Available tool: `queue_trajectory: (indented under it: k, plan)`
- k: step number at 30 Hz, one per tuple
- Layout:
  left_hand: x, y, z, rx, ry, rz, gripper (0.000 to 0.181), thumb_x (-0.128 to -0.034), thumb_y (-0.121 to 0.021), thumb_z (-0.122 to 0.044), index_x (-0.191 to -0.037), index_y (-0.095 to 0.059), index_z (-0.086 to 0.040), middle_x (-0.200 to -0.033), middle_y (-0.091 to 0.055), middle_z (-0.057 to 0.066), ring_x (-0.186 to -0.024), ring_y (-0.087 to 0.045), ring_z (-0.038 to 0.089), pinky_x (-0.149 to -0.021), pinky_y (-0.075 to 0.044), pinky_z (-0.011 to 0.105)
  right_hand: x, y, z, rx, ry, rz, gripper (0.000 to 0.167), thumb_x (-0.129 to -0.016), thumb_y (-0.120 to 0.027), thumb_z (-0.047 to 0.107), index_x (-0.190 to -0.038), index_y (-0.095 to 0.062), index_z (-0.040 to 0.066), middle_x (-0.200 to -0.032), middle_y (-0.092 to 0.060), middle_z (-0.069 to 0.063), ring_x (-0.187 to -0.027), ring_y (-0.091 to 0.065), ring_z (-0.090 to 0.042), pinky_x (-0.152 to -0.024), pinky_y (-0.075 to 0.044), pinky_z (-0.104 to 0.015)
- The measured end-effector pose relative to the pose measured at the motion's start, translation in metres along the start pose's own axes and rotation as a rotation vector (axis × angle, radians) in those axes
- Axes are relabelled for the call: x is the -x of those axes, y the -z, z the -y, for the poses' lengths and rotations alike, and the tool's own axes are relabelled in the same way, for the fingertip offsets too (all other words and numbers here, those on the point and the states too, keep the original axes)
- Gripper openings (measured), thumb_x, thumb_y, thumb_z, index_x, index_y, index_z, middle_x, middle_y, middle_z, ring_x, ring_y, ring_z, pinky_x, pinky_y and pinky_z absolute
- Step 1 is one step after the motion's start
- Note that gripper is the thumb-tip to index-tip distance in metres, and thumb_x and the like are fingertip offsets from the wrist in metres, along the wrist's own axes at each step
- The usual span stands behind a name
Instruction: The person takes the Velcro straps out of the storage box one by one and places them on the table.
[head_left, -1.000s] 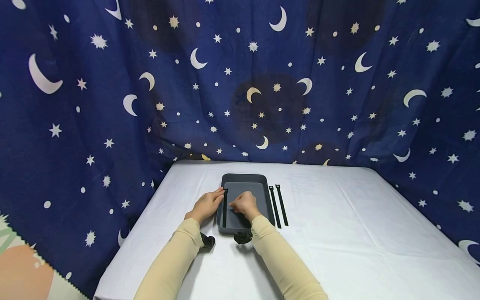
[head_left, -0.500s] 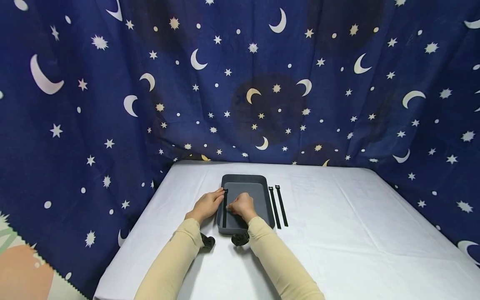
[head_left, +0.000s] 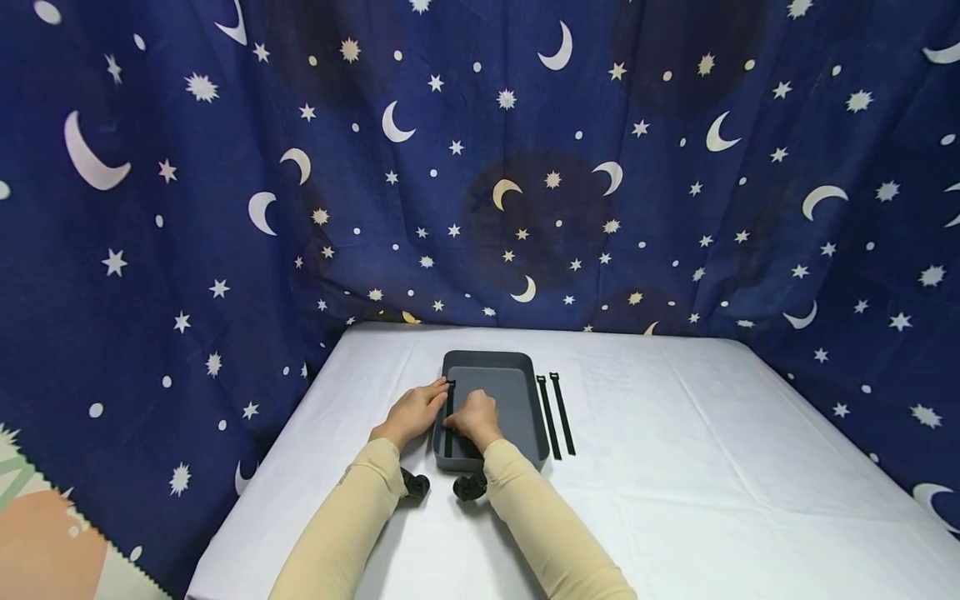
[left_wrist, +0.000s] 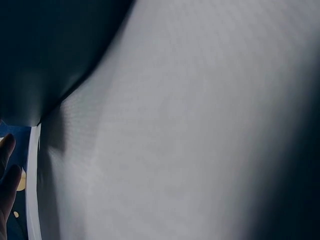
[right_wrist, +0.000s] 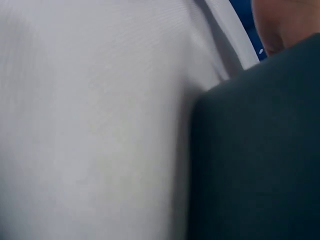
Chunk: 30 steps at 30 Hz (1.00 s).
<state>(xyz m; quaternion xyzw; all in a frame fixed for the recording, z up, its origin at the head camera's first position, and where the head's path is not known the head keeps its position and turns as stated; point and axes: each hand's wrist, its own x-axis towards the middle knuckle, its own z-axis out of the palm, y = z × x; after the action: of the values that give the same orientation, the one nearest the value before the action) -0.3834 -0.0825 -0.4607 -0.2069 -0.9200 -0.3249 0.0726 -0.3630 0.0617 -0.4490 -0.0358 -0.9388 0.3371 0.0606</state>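
A dark grey rectangular tray [head_left: 517, 417] lies on the white cloth. Along its left side inside, a black strap [head_left: 449, 400] with a slotted head, like a hook-and-loop cable tie, runs lengthwise. My left hand [head_left: 414, 412] rests at the tray's left rim, its extended fingers touching near the strap's head. Over the tray, my right hand [head_left: 476, 413] has bent fingers, and its fingertips meet the strap about midway down. Whether they pinch it is hidden. The left wrist view catches only a sliver of fingers [left_wrist: 9, 190]; the right wrist view shows part of the right hand [right_wrist: 285, 25].
To the right of the tray, two similar black straps [head_left: 549, 417] [head_left: 562, 414] lie side by side on the white-covered table [head_left: 690, 467]. A dark blue curtain [head_left: 465, 167] with moons and stars stands behind and around it. Black wrist cameras [head_left: 470, 487] hang under both wrists.
My right hand has moved left and slightly nearer across the tray, until its fingertips reach the strap. The left hand and the straps have stayed in place.
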Motion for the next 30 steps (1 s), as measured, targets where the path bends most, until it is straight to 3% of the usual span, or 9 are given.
queue_trajectory:
  k: [6, 18, 30]
  plan:
    - [0.0034, 0.0020, -0.0049, 0.006, 0.016, 0.010, 0.040, -0.1056, -0.050, -0.021, -0.141, -0.058, -0.004, -0.152, -0.051, 0.009, -0.141, -0.048, 0.031, -0.118, -0.038, 0.050, 0.0016, -0.0038, 0.0024, 0.025, 0.010, -0.018, 0.038, -0.070, -0.092, 0.022, -0.092, -0.074, -0.004, -0.100, -0.073, -0.021, -0.097, -0.068, -0.038, -0.089, -0.057, -0.050]
    - [-0.0008, 0.0021, -0.0020, -0.023, 0.035, 0.023, 0.040, -0.1060, -0.050, -0.024, -0.143, -0.057, -0.009, -0.153, -0.050, 0.004, -0.141, -0.048, 0.029, -0.118, -0.038, 0.048, 0.0007, -0.0018, 0.0075, 0.047, -0.006, -0.017, 0.036, -0.071, -0.090, 0.017, -0.093, -0.073, -0.005, -0.102, -0.073, -0.023, -0.097, -0.068, -0.039, -0.089, -0.057, -0.050]
    - [-0.0005, 0.0022, -0.0014, -0.020, 0.005, 0.011, 0.040, -0.1055, -0.050, -0.023, -0.140, -0.058, -0.006, -0.152, -0.051, 0.007, -0.140, -0.049, 0.031, -0.117, -0.039, 0.049, 0.0016, -0.0006, 0.0087, 0.080, -0.013, -0.015, 0.029, -0.071, -0.087, 0.016, -0.089, -0.074, -0.003, -0.104, -0.073, -0.022, -0.102, -0.068, -0.039, -0.090, -0.057, -0.049]
